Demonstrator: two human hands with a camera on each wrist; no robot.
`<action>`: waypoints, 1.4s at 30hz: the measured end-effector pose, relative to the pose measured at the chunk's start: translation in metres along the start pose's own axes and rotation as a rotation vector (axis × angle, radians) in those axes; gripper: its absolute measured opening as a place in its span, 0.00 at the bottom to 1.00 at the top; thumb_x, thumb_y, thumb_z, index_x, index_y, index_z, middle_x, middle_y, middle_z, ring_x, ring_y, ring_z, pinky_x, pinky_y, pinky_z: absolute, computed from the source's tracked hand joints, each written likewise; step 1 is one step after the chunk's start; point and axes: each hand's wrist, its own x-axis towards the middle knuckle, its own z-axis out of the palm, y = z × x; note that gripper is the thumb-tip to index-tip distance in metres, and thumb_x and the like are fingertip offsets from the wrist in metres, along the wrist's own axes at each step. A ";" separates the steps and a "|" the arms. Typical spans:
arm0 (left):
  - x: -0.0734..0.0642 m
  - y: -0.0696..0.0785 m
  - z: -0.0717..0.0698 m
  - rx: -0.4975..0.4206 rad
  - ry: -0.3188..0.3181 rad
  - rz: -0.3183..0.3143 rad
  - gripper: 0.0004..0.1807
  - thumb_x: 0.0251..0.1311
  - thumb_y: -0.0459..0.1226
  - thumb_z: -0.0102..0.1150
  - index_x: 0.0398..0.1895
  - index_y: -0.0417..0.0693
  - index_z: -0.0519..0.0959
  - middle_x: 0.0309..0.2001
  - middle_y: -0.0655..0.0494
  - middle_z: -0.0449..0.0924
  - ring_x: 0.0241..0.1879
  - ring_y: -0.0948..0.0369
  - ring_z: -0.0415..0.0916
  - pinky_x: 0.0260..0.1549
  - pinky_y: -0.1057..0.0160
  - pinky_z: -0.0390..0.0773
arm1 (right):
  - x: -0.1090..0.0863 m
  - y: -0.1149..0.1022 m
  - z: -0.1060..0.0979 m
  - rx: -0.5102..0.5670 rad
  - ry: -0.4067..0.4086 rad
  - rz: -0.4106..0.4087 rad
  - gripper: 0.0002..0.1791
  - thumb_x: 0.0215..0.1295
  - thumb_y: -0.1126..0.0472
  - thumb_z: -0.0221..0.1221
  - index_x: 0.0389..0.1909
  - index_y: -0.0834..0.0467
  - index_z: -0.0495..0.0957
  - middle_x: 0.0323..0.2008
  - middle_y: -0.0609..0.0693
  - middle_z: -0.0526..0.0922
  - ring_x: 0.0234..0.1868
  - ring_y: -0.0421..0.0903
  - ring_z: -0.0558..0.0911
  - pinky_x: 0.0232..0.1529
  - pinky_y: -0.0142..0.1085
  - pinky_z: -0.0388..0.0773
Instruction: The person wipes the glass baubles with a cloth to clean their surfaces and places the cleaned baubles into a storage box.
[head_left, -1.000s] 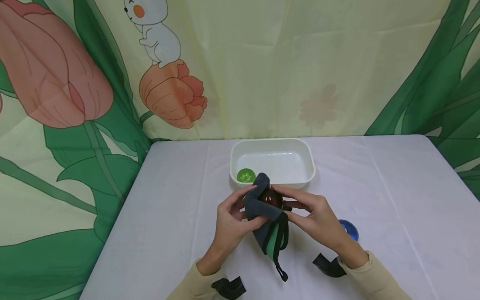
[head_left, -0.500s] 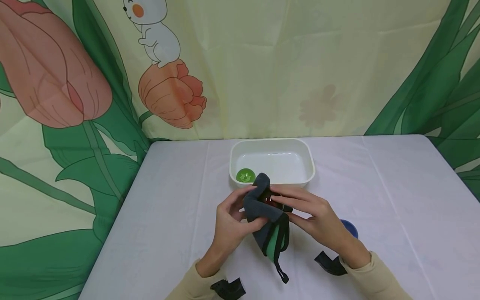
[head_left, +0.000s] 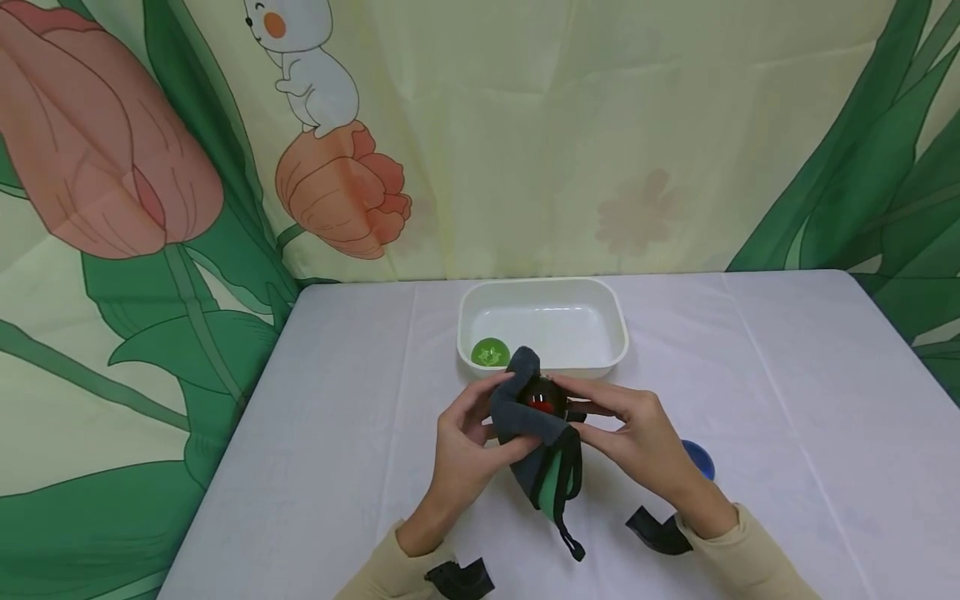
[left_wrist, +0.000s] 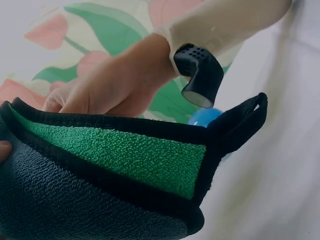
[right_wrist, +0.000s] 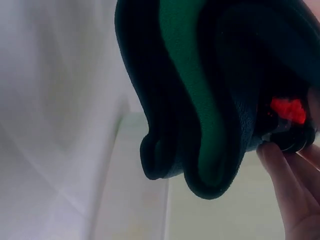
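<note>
A folded cloth (head_left: pixel 525 417), dark blue-grey with a green inner side, black edging and a hanging loop, is held up above the table. My left hand (head_left: pixel 468 450) grips it from the left, thumb on the near fold. Inside the fold sits a shiny dark red round glass-like piece (head_left: pixel 543 398), its underside hidden by the cloth. My right hand (head_left: pixel 626 425) pinches this piece at its right edge. In the right wrist view, the fingers (right_wrist: pixel 285 185) touch its dark rim. The left wrist view shows the cloth's green side (left_wrist: pixel 130 152) in front of the right hand.
A white rectangular tray (head_left: pixel 543 286) stands behind the hands, with a green glass dish (head_left: pixel 491 352) in its left front corner. A blue round dish (head_left: pixel 699 459) lies beside the right wrist. Black curved mounts (head_left: pixel 459 578) stick out from both wrists.
The right fingers moved over the red piece, then back to its edge, and more of its red surface shows now. The cloth's loop end has swung slightly right. The left hand keeps its grip.
</note>
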 end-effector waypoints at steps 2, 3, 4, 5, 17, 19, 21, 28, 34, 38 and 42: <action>0.000 -0.001 0.000 -0.002 0.005 0.009 0.34 0.47 0.23 0.72 0.61 0.38 0.74 0.60 0.40 0.75 0.49 0.59 0.79 0.42 0.59 0.85 | 0.000 -0.001 0.000 -0.008 -0.008 0.011 0.35 0.48 0.79 0.69 0.61 0.64 0.77 0.54 0.59 0.84 0.49 0.42 0.86 0.46 0.30 0.82; 0.000 -0.002 0.000 -0.002 0.007 0.014 0.33 0.47 0.23 0.71 0.61 0.37 0.74 0.60 0.40 0.75 0.49 0.59 0.79 0.42 0.59 0.85 | 0.000 -0.001 -0.001 -0.011 -0.013 0.014 0.35 0.48 0.79 0.70 0.61 0.63 0.77 0.54 0.59 0.84 0.50 0.42 0.85 0.47 0.30 0.82; 0.000 -0.002 0.000 0.000 0.010 0.020 0.33 0.47 0.23 0.71 0.61 0.37 0.74 0.59 0.39 0.75 0.49 0.59 0.79 0.42 0.58 0.85 | 0.001 -0.001 -0.001 -0.015 -0.018 0.016 0.35 0.48 0.79 0.70 0.62 0.63 0.76 0.55 0.59 0.83 0.51 0.42 0.85 0.47 0.30 0.82; 0.000 -0.002 -0.001 0.001 0.014 0.024 0.33 0.47 0.22 0.71 0.60 0.37 0.74 0.59 0.38 0.76 0.48 0.60 0.79 0.42 0.58 0.85 | 0.001 -0.001 -0.001 -0.021 -0.025 0.018 0.36 0.48 0.78 0.70 0.62 0.63 0.76 0.55 0.59 0.83 0.51 0.42 0.85 0.48 0.30 0.82; 0.001 -0.002 -0.003 -0.010 0.031 0.031 0.32 0.49 0.23 0.68 0.61 0.37 0.73 0.55 0.36 0.79 0.48 0.59 0.80 0.43 0.57 0.85 | 0.004 0.003 -0.003 -0.162 -0.103 -0.203 0.25 0.72 0.50 0.54 0.63 0.58 0.76 0.64 0.56 0.76 0.66 0.46 0.75 0.59 0.25 0.72; 0.001 -0.003 -0.003 -0.009 0.031 0.034 0.32 0.49 0.23 0.68 0.61 0.37 0.73 0.55 0.36 0.79 0.49 0.59 0.81 0.42 0.57 0.85 | 0.004 0.002 -0.002 -0.159 -0.102 -0.220 0.25 0.73 0.49 0.52 0.63 0.59 0.77 0.64 0.57 0.76 0.66 0.46 0.75 0.59 0.25 0.72; 0.001 -0.003 -0.003 -0.010 0.035 0.033 0.32 0.48 0.23 0.68 0.61 0.37 0.73 0.55 0.36 0.79 0.49 0.59 0.81 0.43 0.57 0.85 | 0.004 0.002 -0.002 -0.156 -0.103 -0.210 0.25 0.72 0.50 0.53 0.63 0.58 0.76 0.64 0.57 0.76 0.66 0.46 0.75 0.59 0.25 0.72; 0.001 -0.003 -0.004 -0.027 0.032 0.025 0.33 0.48 0.24 0.70 0.61 0.37 0.73 0.56 0.36 0.78 0.51 0.59 0.80 0.44 0.58 0.85 | 0.005 -0.002 0.000 -0.101 -0.085 -0.062 0.36 0.52 0.79 0.68 0.65 0.60 0.74 0.61 0.56 0.80 0.57 0.45 0.82 0.52 0.28 0.79; 0.000 -0.005 -0.006 0.004 -0.006 0.097 0.34 0.45 0.21 0.70 0.60 0.33 0.72 0.58 0.34 0.74 0.50 0.60 0.80 0.42 0.59 0.85 | 0.004 -0.002 0.000 0.006 -0.091 0.084 0.32 0.56 0.77 0.66 0.64 0.63 0.74 0.58 0.58 0.82 0.51 0.41 0.84 0.46 0.33 0.83; 0.000 -0.005 -0.006 -0.007 -0.016 0.111 0.33 0.45 0.20 0.69 0.59 0.33 0.72 0.58 0.34 0.74 0.51 0.59 0.80 0.43 0.58 0.85 | 0.004 -0.002 -0.002 0.005 -0.108 0.088 0.33 0.54 0.76 0.67 0.64 0.63 0.74 0.58 0.58 0.81 0.52 0.41 0.84 0.47 0.33 0.83; 0.000 -0.006 -0.006 -0.011 -0.005 0.091 0.33 0.47 0.21 0.68 0.60 0.34 0.72 0.56 0.33 0.76 0.50 0.59 0.80 0.45 0.57 0.85 | 0.004 -0.003 -0.003 -0.072 -0.142 0.087 0.39 0.51 0.76 0.70 0.67 0.58 0.72 0.61 0.53 0.79 0.55 0.43 0.82 0.50 0.33 0.82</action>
